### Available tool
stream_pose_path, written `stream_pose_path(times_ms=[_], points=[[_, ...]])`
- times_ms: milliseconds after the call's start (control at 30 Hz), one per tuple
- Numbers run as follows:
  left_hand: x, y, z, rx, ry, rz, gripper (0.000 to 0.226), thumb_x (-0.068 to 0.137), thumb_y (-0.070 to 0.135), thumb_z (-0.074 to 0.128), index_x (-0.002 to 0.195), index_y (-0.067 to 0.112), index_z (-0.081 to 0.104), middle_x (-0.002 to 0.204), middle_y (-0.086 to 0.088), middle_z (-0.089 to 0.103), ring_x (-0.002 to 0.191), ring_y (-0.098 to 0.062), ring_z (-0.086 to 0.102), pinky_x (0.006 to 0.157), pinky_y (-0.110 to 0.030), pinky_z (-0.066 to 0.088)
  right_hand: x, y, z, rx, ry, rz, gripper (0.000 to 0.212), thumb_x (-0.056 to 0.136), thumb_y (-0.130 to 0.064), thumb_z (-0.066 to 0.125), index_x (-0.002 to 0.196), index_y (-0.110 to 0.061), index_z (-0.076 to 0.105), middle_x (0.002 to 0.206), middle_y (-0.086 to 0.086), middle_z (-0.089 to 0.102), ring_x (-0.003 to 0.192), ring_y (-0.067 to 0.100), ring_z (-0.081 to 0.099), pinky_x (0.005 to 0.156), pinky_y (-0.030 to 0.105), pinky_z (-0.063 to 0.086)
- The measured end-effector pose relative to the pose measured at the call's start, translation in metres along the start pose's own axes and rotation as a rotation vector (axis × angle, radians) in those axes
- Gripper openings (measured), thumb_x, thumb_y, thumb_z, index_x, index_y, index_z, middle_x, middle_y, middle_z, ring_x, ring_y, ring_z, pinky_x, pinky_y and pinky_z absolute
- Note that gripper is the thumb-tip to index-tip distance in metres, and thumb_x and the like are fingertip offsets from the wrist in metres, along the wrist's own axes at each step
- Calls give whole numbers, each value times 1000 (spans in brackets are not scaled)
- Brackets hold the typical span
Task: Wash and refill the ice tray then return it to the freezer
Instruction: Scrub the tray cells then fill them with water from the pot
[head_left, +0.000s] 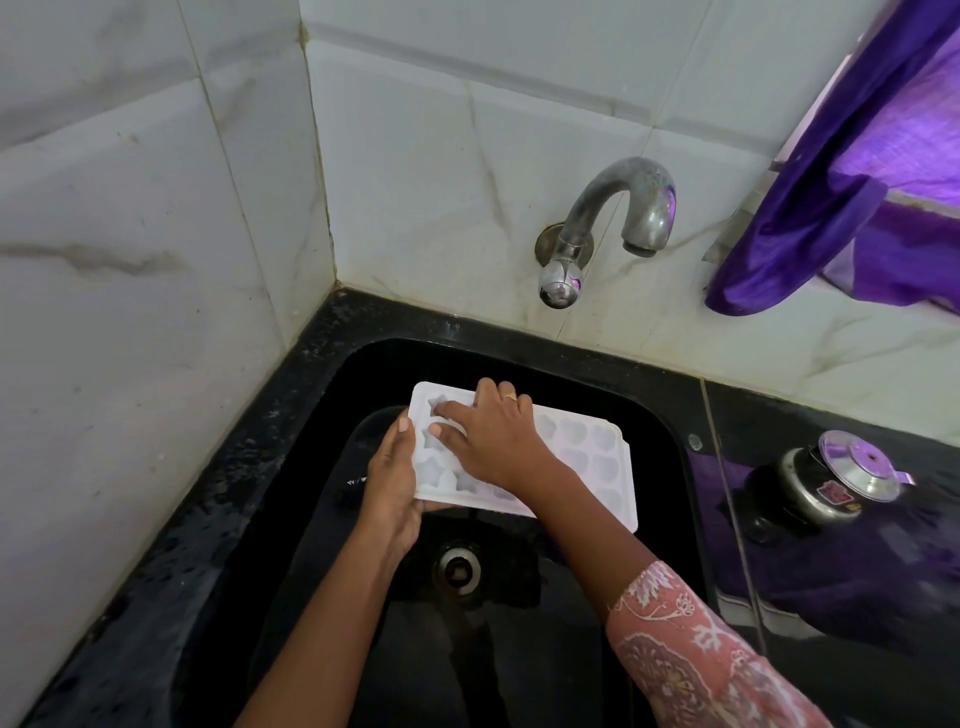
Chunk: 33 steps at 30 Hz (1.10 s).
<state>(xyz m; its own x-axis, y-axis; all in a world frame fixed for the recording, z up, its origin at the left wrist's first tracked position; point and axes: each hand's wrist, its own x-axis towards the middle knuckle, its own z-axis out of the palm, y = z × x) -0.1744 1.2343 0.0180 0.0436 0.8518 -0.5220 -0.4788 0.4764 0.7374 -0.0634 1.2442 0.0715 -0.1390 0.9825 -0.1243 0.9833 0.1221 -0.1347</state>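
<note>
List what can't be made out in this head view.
Head view: middle cells of the white plastic ice tray, covered by the right hand.
Fingers of the left hand, hidden beneath the tray's end.
Label on the round steel lidded pot: too small.
Purple cloth: cut off by the right edge.

Tap (613, 218): steel, curved, on the tiled wall (441, 156); we place it above the right hand (493, 436).
Purple cloth (852, 208): hanging, upper right of that hand.
Steel pot (826, 483): lidded, on the black counter (779, 415), right of it.
Drain (457, 569): just below it.
</note>
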Motion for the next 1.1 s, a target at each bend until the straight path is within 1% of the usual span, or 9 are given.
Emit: stream_pose_path(times_ms=[200,367,500,600,667,833,900,1000,1100], points=[[4,5,-1,20,-10,34,37,96,38,44,122,16,58,108,-13,68,96,-29,66,68,-38,55,3,3,-1,-24,13,-16,42,98,-47,29,135,-33,42,120,11,44,111,26,39,94,37,29],[4,10,2,19,-17,29,34,96,41,42,115,20,61,107,-14,68,96,-30,67,78,-46,55,7,-1,0,-41,88,-21,43,97,-48,28,133,-29,43,119,11,45,109,26,40,91,35,30],[2,12,0,23,-14,51,30,97,40,39,110,24,62,101,-10,70,88,-25,68,72,-43,57,7,-8,4,21,85,-18,46,96,-49,30,136,-29,41,120,13,46,111,28,40,93,37,29],[0,14,-2,27,-11,47,27,97,39,40,101,27,63,105,-11,68,94,-28,66,81,-48,54,4,-9,2,32,68,-28,46,96,-49,30,137,-28,41,121,13,45,111,29,39,93,37,28],[-2,16,-2,19,-13,54,28,97,37,40,105,24,63,106,-12,68,93,-27,66,80,-47,54,-1,-8,0,55,77,-21,46,97,-48,29,138,-29,38,121,12,44,112,28,39,94,38,28],[-3,21,-4,37,-23,95,39,98,39,37,128,19,51,110,-6,64,92,-22,64,64,-41,54,-34,15,-2,171,141,143,47,98,-44,31,141,-26,29,125,10,42,118,28,36,98,40,27],[-3,24,-7,57,-29,98,39,99,39,34,130,21,48,113,-6,62,92,-22,62,63,-44,52,-52,33,-4,172,218,241,44,98,-41,32,139,-27,33,121,9,44,116,27,38,96,40,27],[-3,27,-9,71,-30,85,40,99,39,33,132,21,46,116,-5,60,98,-26,60,62,-45,51,-76,61,-3,135,344,350,36,97,-37,36,130,-27,44,103,1,38,100,20,38,84,32,25],[-2,27,-8,77,-33,80,40,99,39,32,132,21,46,116,-5,59,98,-26,59,62,-44,50,-91,79,3,135,343,411,31,97,-38,36,121,-26,51,97,-1,34,92,17,31,79,30,19]])
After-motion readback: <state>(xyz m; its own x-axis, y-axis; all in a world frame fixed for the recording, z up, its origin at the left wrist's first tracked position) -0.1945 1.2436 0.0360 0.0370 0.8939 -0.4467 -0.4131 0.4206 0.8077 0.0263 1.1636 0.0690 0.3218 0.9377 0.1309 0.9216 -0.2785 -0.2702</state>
